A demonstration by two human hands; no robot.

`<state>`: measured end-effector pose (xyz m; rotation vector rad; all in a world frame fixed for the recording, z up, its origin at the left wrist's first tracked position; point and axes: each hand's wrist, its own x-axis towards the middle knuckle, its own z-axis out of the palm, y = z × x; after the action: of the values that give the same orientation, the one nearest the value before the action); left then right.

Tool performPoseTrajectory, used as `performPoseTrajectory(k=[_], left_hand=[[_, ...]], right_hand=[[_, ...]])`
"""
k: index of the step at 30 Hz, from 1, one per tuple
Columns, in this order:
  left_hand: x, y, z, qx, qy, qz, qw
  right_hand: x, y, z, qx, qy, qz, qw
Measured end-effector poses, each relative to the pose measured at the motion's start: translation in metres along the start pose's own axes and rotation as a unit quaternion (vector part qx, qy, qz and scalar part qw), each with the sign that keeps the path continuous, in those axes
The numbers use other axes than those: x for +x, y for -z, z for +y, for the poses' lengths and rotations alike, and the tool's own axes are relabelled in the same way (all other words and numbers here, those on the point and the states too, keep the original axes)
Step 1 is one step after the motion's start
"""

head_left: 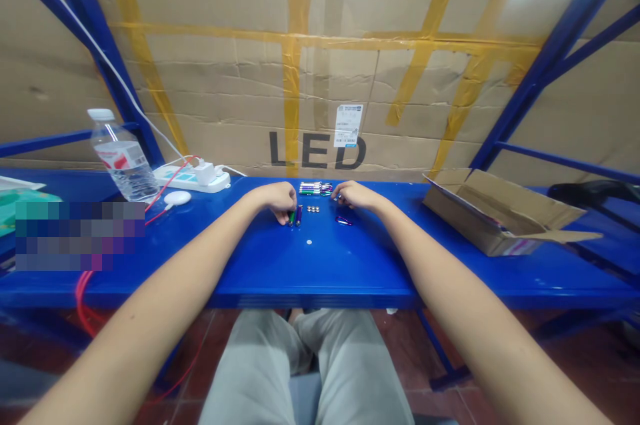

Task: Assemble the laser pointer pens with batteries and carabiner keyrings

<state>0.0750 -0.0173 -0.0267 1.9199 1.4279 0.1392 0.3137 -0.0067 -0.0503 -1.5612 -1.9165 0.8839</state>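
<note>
My left hand point(281, 201) is bent down to the blue table, its fingertips against a small green metal tube point(291, 218). Right beside that tube lies a purple one point(299, 215). My right hand point(353, 195) hovers with curled fingers close to a row of shiny metal tubes point(314, 189); anything in its pinch is too small to make out. Below it lies a blue-purple carabiner clip point(343, 220). Between the hands sits a small group of silver button-like discs point(313, 209). One pale disc point(309, 242) lies alone nearer the front edge.
On the right stands an open cardboard box point(493, 215). To the left are a water bottle point(125, 158), a white power strip point(193, 177), a white round device point(177, 198) and a red cable point(83, 291). Taped cardboard point(240, 91) walls off the back, between blue metal posts.
</note>
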Motion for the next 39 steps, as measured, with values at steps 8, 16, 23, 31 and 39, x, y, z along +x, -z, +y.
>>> performPoseTrajectory(k=[8, 16, 23, 31, 39], left_hand=[[0.003, -0.001, -0.001, -0.012, 0.011, 0.011, 1.0], [0.001, -0.001, 0.002, -0.007, 0.014, 0.008, 1.0], [0.003, 0.001, 0.0, 0.016, 0.023, 0.013, 1.0], [0.017, -0.009, -0.001, 0.056, -0.27, 0.297, 0.914], [0.015, -0.035, 0.012, 0.062, -0.386, 0.283, 0.876]], right_hand=[[-0.003, 0.0, -0.003, -0.018, -0.016, -0.003, 1.0], [-0.002, -0.001, -0.002, -0.024, -0.014, -0.011, 1.0], [-0.001, 0.002, 0.003, -0.032, 0.019, -0.021, 0.999], [-0.005, 0.002, -0.003, 0.208, 0.104, -0.033, 0.972], [-0.01, -0.005, -0.013, 0.315, 0.119, -0.059, 0.94]])
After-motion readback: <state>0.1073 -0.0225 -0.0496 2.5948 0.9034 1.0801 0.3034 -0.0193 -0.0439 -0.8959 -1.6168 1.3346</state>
